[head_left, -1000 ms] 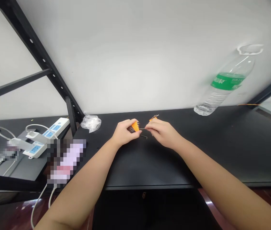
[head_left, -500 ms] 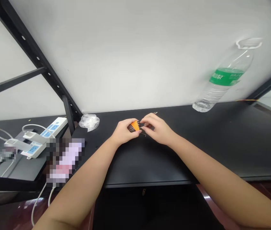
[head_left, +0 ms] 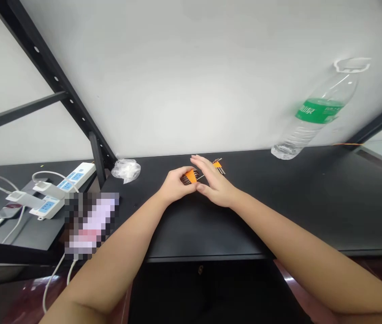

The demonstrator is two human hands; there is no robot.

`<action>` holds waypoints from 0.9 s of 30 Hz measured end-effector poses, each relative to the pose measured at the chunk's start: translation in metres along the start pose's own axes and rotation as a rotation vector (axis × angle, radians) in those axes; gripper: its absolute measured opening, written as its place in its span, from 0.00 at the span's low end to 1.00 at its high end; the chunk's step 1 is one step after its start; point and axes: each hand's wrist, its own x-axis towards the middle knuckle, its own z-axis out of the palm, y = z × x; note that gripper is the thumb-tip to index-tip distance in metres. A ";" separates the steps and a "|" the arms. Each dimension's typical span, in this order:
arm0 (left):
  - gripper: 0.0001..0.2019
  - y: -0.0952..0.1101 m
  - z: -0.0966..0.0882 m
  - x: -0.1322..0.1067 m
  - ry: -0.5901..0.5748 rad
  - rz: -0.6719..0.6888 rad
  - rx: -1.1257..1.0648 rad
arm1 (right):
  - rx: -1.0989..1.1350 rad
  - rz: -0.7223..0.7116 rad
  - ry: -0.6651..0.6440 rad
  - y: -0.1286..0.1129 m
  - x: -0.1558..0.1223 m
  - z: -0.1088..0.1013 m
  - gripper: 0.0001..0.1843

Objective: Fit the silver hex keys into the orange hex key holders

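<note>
My left hand (head_left: 175, 185) is closed around an orange hex key holder (head_left: 191, 176) with several dark hex keys in it. One thin key (head_left: 201, 177) sticks out of the holder toward my right hand. My right hand (head_left: 214, 183) is right beside it, fingers stretched out and thumb apart from them; I see nothing gripped there. Behind the right hand, a second orange holder (head_left: 217, 164) with several keys lies on the black table (head_left: 207, 234), partly hidden by the hand.
A crumpled clear plastic bag (head_left: 126, 170) lies at the back left. A large bottle with a green label (head_left: 318, 111) stands at the back right by the wall. On the left are a white power strip (head_left: 82, 168) with plugged chargers and a blurred phone-like object (head_left: 93, 225).
The fingers of my right hand have opened from a pinch at the key and spread out. The second orange holder now shows behind that hand. My left hand keeps its hold.
</note>
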 end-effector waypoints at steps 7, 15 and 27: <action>0.22 0.003 0.003 0.001 -0.072 -0.026 -0.068 | -0.108 -0.043 -0.137 -0.011 0.003 0.003 0.49; 0.31 -0.018 -0.002 0.005 0.066 -0.069 -0.049 | -0.072 0.145 -0.031 0.010 -0.005 -0.003 0.34; 0.23 -0.009 -0.012 -0.001 0.108 0.019 0.251 | 0.016 0.126 -0.280 -0.007 -0.007 0.016 0.59</action>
